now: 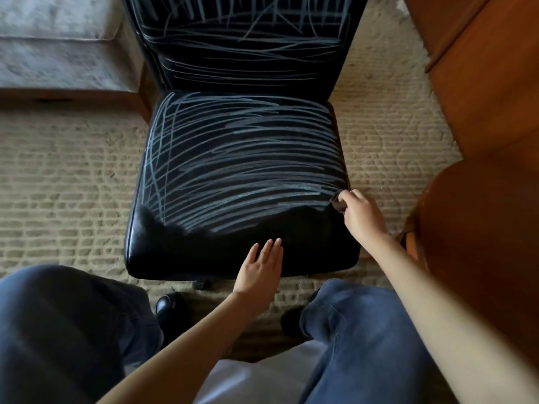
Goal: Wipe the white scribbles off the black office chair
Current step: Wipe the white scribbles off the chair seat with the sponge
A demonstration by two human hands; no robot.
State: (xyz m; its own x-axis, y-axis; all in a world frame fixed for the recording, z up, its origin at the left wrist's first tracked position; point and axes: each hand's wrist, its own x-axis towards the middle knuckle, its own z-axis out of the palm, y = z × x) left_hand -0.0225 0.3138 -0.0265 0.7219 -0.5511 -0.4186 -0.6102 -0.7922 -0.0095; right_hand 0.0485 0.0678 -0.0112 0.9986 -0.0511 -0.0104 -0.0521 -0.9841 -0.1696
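Observation:
The black office chair (163, 246) stands in front of me on the carpet. White scribbles (242, 164) cover most of its seat and the backrest above. A strip along the seat's front edge is plain black. My left hand (261, 265) lies flat on that front strip, fingers together and holding nothing. My right hand (360, 211) is at the seat's right edge, closed around a small dark cloth (337, 203) that touches the seat where the scribbles end.
Beige ribbed carpet (73, 185) surrounds the chair. A wooden cabinet (490, 83) and a round wooden piece (481, 243) stand close on the right. A grey cushioned surface on a wooden frame (58, 53) is at the back left. My knees in blue jeans (58, 330) are below.

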